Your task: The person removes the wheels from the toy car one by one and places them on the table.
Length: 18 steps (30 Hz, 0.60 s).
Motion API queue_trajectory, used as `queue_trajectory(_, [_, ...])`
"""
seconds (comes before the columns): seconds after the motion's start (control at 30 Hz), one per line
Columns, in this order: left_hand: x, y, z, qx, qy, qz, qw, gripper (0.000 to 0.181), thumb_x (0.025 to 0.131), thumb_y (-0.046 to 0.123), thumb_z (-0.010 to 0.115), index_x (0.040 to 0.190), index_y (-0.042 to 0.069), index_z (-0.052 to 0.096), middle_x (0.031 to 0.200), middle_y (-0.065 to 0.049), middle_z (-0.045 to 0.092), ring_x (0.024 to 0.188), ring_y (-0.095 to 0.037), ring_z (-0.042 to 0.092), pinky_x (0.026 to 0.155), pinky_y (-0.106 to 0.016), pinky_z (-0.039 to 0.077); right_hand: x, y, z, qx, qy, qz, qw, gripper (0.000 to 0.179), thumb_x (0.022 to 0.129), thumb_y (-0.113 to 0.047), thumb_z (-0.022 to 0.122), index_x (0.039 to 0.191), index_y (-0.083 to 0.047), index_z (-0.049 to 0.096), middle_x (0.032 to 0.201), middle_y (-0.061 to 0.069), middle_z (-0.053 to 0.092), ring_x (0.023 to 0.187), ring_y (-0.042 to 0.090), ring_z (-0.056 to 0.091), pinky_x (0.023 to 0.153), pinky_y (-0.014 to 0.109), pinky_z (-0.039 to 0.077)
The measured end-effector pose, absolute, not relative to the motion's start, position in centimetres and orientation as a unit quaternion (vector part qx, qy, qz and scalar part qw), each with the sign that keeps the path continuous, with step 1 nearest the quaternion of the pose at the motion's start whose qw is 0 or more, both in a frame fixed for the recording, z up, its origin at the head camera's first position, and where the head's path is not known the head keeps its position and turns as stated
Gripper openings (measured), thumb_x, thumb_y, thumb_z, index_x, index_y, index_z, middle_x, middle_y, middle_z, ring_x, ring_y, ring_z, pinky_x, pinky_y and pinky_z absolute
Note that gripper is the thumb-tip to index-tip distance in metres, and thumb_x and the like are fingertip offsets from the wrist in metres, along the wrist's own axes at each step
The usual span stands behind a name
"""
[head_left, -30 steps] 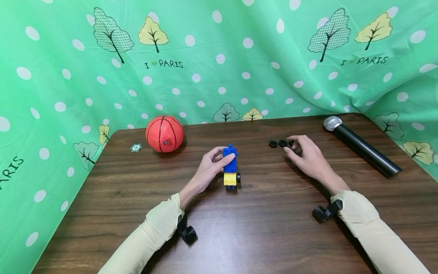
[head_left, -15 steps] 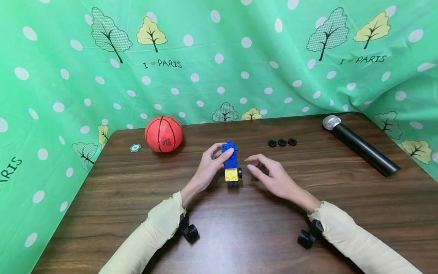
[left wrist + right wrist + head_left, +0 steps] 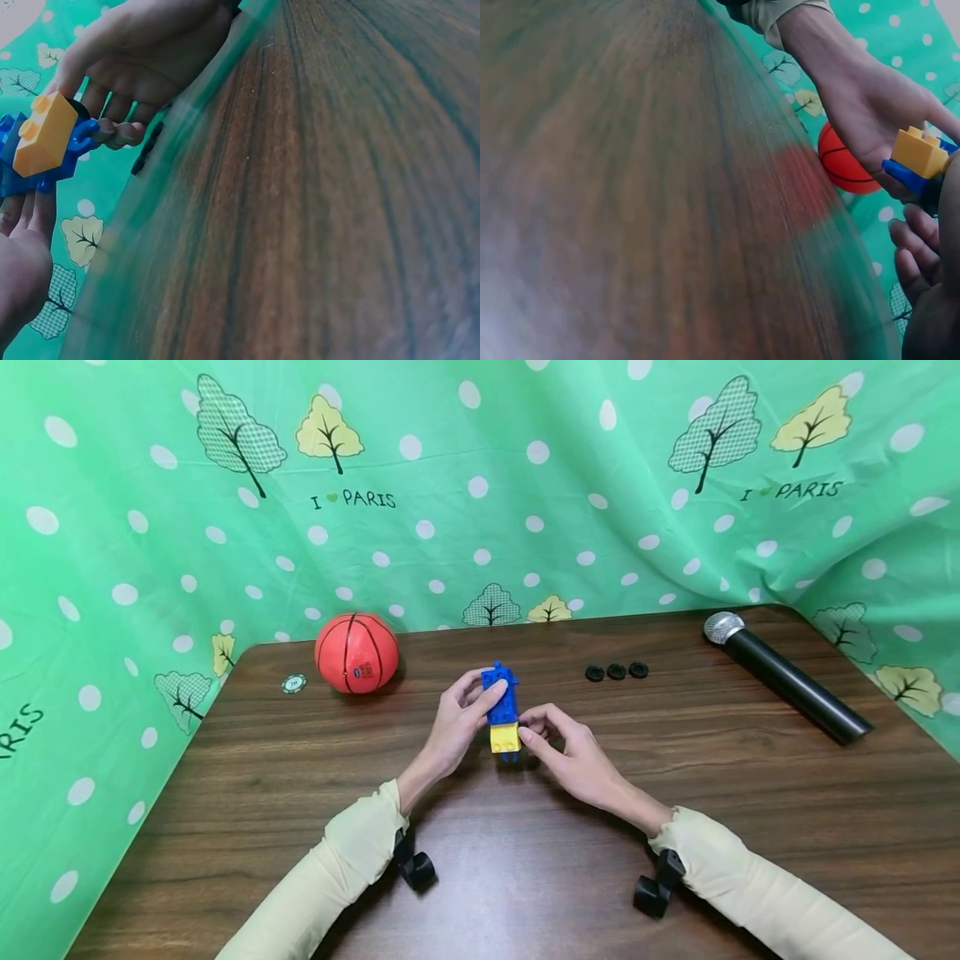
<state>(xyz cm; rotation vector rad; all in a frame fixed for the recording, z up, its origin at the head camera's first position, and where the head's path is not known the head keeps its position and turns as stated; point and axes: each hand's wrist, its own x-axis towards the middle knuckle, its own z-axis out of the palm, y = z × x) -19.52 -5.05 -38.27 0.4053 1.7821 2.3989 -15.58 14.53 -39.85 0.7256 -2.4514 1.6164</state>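
My left hand (image 3: 452, 727) holds a blue building-block toy car (image 3: 502, 703) by its blue part, thumb on top. A yellow brick (image 3: 505, 737) with studs sits at the car's near end. My right hand (image 3: 583, 762) is at the car's right side, its thumb and index finger pinching a black wheel (image 3: 931, 196) beside the yellow brick. In the head view the fingers hide that wheel. The left wrist view shows part of the wheel behind the yellow brick (image 3: 45, 135). Several small blue prongs stick out below the brick.
Three loose black wheels (image 3: 617, 672) lie in a row on the brown wooden table (image 3: 480, 877), to the far right of the car. A microphone (image 3: 787, 677) lies farther right. A red toy basketball (image 3: 356, 653) and a poker chip (image 3: 294, 683) sit at the back left.
My right hand has come left from the row of loose wheels to the wheel on the toy car. My left hand has moved the car slightly away from me.
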Motion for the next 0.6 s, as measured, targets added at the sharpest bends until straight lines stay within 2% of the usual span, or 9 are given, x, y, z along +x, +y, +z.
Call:
queue_trajectory(0.13, [-19.41, -5.01, -38.28, 0.142, 0.565, 0.809, 0.075, 0.044, 0.100, 0.012, 0.062, 0.139, -0.005, 0.050, 0.127, -0.030, 0.064, 0.102, -0.021, 0.071, 0.091, -0.035, 0.056, -15.58, 14.37, -39.87, 0.222, -0.806, 0.541, 0.093, 0.015, 0.104, -0.012, 0.063, 0.118, -0.006, 0.065, 0.092, 0.003, 0.066, 0.080, 0.019, 0.061, 0.072, 0.028, 0.050])
queue_trajectory(0.3, [-19.34, -5.04, -38.34, 0.163, 0.566, 0.805, 0.075, 0.040, 0.097, 0.011, 0.064, 0.132, -0.002, 0.052, 0.119, -0.027, 0.069, 0.100, -0.024, 0.073, 0.090, -0.035, 0.057, -15.52, 14.34, -39.69, 0.205, -0.798, 0.556, 0.112, 0.016, 0.104, -0.013, 0.064, 0.118, -0.006, 0.066, 0.095, 0.003, 0.066, 0.084, 0.018, 0.062, 0.077, 0.027, 0.049])
queue_trajectory(0.5, [-19.25, -5.14, -38.48, 0.182, 0.626, 0.756, 0.069, 0.055, 0.096, 0.013, 0.067, 0.145, 0.000, 0.049, 0.120, -0.022, 0.069, 0.102, -0.023, 0.071, 0.083, -0.033, 0.057, -15.61, 14.21, -39.66, 0.202, -0.788, 0.568, 0.122, 0.016, 0.104, -0.011, 0.063, 0.118, -0.004, 0.066, 0.094, 0.005, 0.066, 0.083, 0.019, 0.061, 0.076, 0.026, 0.049])
queue_trajectory(0.6, [-19.18, -5.12, -38.41, 0.188, 0.647, 0.735, 0.071, 0.055, 0.097, 0.010, 0.068, 0.147, 0.001, 0.048, 0.117, -0.022, 0.070, 0.097, -0.022, 0.072, 0.077, -0.031, 0.058, -15.71, 14.16, -39.73, 0.199, -0.782, 0.577, 0.129, 0.015, 0.104, -0.008, 0.062, 0.118, -0.001, 0.065, 0.094, 0.007, 0.065, 0.083, 0.019, 0.061, 0.075, 0.025, 0.048])
